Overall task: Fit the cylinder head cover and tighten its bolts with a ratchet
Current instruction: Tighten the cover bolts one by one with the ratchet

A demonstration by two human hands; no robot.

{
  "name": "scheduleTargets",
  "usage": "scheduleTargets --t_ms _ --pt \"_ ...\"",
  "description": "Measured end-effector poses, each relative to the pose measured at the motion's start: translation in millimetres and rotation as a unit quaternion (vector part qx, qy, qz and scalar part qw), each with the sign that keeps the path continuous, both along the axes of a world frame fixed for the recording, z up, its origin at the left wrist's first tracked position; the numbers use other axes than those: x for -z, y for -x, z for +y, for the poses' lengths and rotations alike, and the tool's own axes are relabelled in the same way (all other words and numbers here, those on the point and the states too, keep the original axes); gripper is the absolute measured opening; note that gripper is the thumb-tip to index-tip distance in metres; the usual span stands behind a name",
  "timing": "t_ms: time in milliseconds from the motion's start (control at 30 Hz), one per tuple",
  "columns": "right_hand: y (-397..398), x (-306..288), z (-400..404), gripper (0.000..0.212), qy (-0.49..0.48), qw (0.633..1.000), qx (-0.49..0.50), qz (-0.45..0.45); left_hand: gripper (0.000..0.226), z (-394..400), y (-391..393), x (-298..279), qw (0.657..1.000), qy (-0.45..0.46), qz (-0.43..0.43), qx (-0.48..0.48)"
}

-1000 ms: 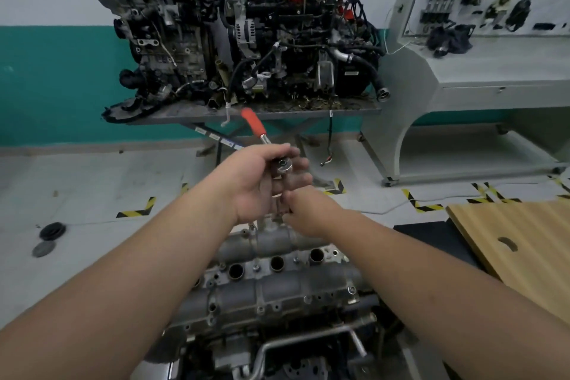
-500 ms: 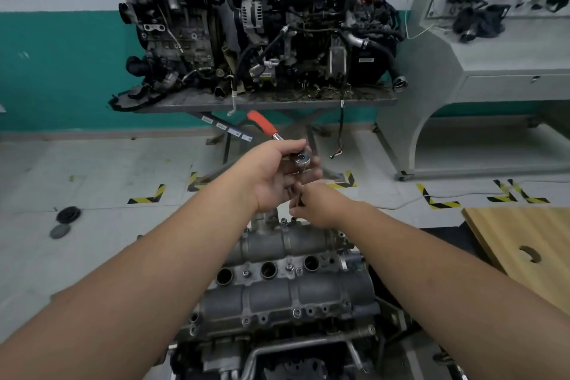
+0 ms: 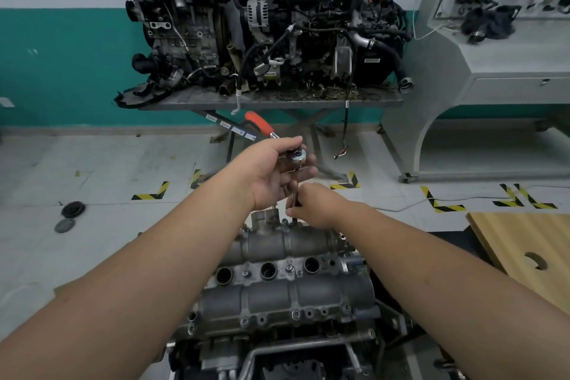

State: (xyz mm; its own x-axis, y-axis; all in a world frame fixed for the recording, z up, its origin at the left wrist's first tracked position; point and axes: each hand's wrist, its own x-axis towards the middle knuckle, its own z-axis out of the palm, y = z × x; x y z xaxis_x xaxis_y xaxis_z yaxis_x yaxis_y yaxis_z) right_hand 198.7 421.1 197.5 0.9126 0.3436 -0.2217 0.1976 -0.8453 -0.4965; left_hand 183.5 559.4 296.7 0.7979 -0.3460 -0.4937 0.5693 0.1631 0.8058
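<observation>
Head view, left to right. Left hand (image 3: pixel 271 173) wrapped round the ratchet (image 3: pixel 296 155) just behind its head, orange handle (image 3: pixel 258 124) jutting up and away to the left. Right hand (image 3: pixel 314 203) pinching the thin extension shaft (image 3: pixel 295 194) low down, steadying it over a bolt (image 3: pixel 294 220) at the far edge of the cylinder head cover (image 3: pixel 287 293). Cover seated on the engine directly below both forearms, spark plug wells open along its middle.

Compared with half a second ago: same grips, ratchet head barely shifted, handle at much the same angle. Probably lining the socket up on that far bolt, not swinging yet; tightening apparently just starting there.

Further right, wooden bench (image 3: pixel 524 250) with a round cut-out.
</observation>
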Motion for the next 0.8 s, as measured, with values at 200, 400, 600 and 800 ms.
scheduleTargets --t_ms 200,400,600,800 --pt "-5 -3 14 0.007 -0.030 1.000 0.000 -0.003 0.016 7 -6 -5 1.000 0.000 -0.017 -0.007" --pt "-8 2 18 0.010 -0.009 1.000 -0.005 -0.006 0.018 14 -7 -2 1.000 0.007 -0.002 -0.019" --pt "-9 4 16 0.014 -0.007 1.000 -0.003 0.005 0.019 15 -6 -2 1.000 0.009 -0.002 -0.020" --pt "-8 5 13 0.020 -0.003 1.000 -0.006 0.015 0.021 14 -6 0 1.000 -0.004 -0.009 -0.014"
